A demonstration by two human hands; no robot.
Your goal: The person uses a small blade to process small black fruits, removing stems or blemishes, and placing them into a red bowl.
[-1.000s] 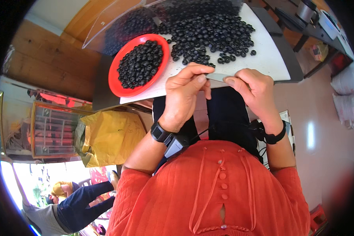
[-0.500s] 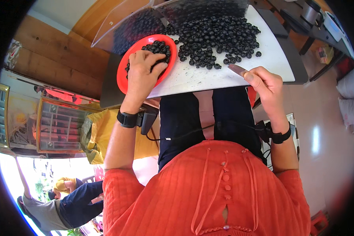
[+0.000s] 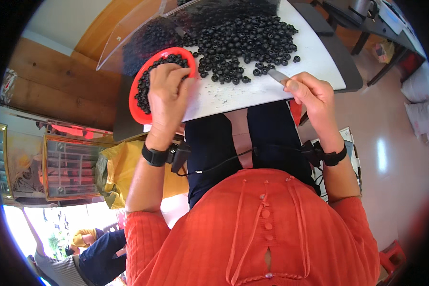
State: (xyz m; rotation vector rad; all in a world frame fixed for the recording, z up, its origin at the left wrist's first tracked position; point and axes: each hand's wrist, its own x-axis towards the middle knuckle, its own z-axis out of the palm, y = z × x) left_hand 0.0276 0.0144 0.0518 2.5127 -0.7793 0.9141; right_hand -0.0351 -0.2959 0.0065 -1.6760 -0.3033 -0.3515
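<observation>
My left hand [image 3: 167, 95] is over the red oval bowl [image 3: 137, 113], its fingers bent down at the right side of the black round beads [image 3: 143, 88] in it. The thumb stands apart from the fingers and is smeared by motion; no bead shows between them. Between the thumb and fingers of my right hand [image 3: 313, 95] is a small knife [image 3: 278, 76]. Its blade points left, close to a few loose beads [image 3: 263, 69] at the near edge of a large heap of black beads [image 3: 245, 40]. The beads in the heap show small holes.
The heap lies on a white tabletop [image 3: 224, 98] with dark specks. Behind it stands a clear plastic bin [image 3: 128, 38]. A yellow sack [image 3: 128, 167] hangs at left. A cable joins the bands on my wrists. A person [image 3: 100, 257] is at far lower left.
The tabletop, bowl and heap have shifted left in view. My left thumb has swung out from over the bowl's beads. The knife stays in my right hand beside the loose beads.
</observation>
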